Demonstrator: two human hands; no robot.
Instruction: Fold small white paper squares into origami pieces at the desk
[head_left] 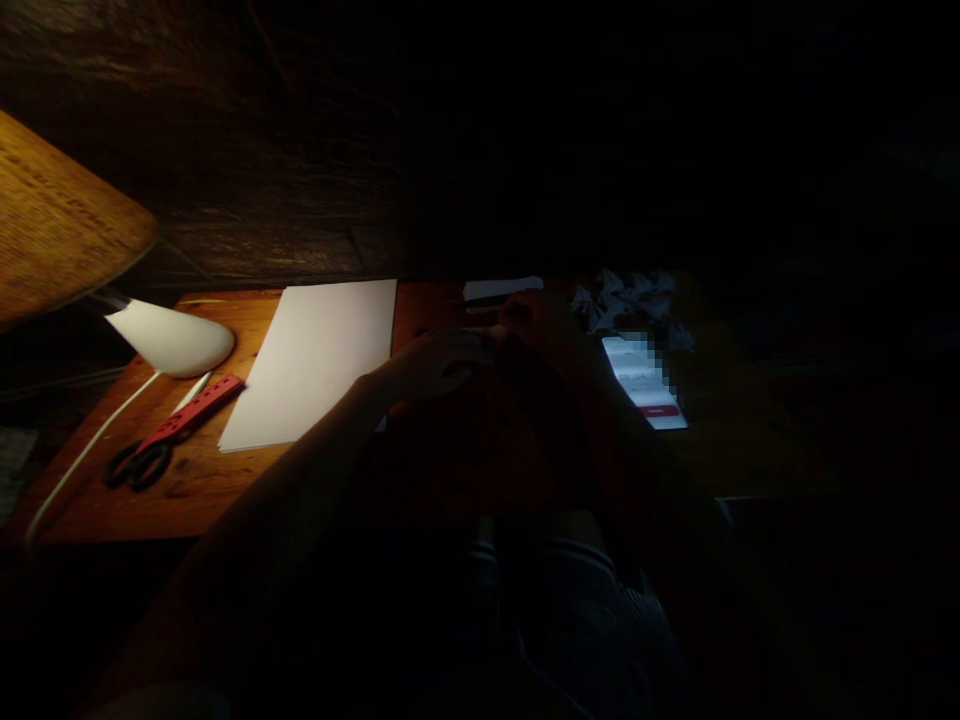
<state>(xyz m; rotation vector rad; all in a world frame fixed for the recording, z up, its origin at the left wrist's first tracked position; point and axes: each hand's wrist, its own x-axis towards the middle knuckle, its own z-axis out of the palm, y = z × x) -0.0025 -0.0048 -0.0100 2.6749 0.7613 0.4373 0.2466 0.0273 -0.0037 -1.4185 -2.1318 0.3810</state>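
My left hand point(442, 358) reaches over the middle of the wooden table, its fingers stretching to the right and bent towards the thumb. Close against its fingertips is my right hand point(525, 318), curled and mostly in shadow. Both look closed at the fingertips, but darkness hides what they hold, if anything. Just behind the hands lie white paper strips point(502, 288). A stack of white paper sheets point(319, 360) lies beside my left forearm. Several folded or crumpled paper pieces point(626, 298) sit to the right of my right hand.
A lamp point(169, 335) with a woven shade point(67, 220) stands at the left, its white cord point(94, 440) trailing over the table edge. Scissors point(139, 465) lie by a red perforated strip point(195, 408) and a white stick-like item point(191, 393). A lit phone point(637, 380) rests right of my forearm.
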